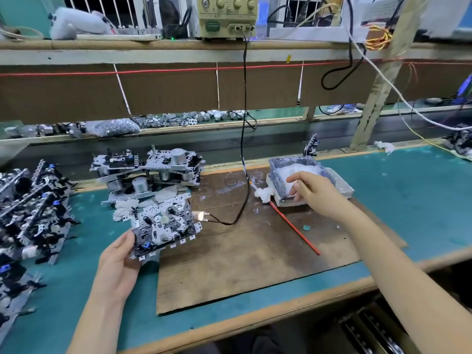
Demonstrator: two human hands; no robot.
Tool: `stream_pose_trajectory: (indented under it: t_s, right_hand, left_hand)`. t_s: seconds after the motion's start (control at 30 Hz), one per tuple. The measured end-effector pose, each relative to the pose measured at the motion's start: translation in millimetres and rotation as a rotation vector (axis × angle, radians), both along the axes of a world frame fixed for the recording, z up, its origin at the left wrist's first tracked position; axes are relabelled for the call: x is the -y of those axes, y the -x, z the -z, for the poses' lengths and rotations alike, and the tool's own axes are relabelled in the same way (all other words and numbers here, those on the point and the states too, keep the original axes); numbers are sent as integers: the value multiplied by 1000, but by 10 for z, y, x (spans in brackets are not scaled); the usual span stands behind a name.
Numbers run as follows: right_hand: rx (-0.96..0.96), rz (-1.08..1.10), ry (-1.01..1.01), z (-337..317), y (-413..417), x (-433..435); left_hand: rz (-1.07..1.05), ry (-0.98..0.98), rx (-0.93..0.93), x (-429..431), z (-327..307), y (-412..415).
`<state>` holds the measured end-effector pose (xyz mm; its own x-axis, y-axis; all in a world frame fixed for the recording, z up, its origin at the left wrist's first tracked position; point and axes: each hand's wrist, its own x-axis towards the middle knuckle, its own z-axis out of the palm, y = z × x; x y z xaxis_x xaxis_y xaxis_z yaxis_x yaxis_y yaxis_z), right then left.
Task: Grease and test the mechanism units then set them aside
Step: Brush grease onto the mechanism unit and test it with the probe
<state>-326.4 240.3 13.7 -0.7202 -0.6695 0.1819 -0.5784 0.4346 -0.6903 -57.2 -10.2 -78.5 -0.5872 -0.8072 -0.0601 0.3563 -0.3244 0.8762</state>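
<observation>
The left hand grasps a mechanism unit by its near-left corner, thumb on the top face and fingers curled beneath. The unit extends from the grip toward 1 o'clock, its gear side up, over the left edge of the wooden board that lies on the green mat. At the unit's 3 o'clock edge a copper pad touches it. From the pad a black cable climbs to the test instrument on the shelf at 12 o'clock.

The right hand hovers at the board's 1 o'clock corner, fingers bent down over the near rim of the grease tray, which holds white grease. I cannot tell whether those fingers pinch anything. A white tissue sits against the tray's 9 o'clock side, and a red stick lies on the board, running from the tray toward 5 o'clock.

A stack of units stands just beyond the held unit at its 12 o'clock. A larger pile of units covers the mat at 9 o'clock, well apart from the left hand.
</observation>
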Motion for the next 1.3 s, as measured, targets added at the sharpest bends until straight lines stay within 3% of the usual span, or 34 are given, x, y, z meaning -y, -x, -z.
stream_pose_trajectory:
  t_s: [0.13,0.33,0.47,0.53,0.6,0.7,0.9,1.3]
  right_hand:
    - [41,108,25,49,14,62]
    - [-272,244,-20,95,-2,147]
    - [-449,202,296,-59,-222,245]
    - [-354,74,490,-183,-425,310]
    - [-93,-127,595,-299,-661,381]
    - [106,-404,572,-356,-975,509]
    - [146,-573,434,-220,-1224,768]
    - [149,-592,374,-68,-1247,1005]
  left_hand:
    - [-7,-7,1,11,14,14]
    - [-11,-25,7,6,13,3]
    - [-18,-11,15,-16,-1,8]
    - [-22,4,16,-27,-9,5]
    - [-25,7,16,-33,-13,0]
    - [-31,0,20,-41,-30,-8]
    - [-24,6,-1,-62,-53,-29]
    - [-4,28,-21,-9,14,-34]
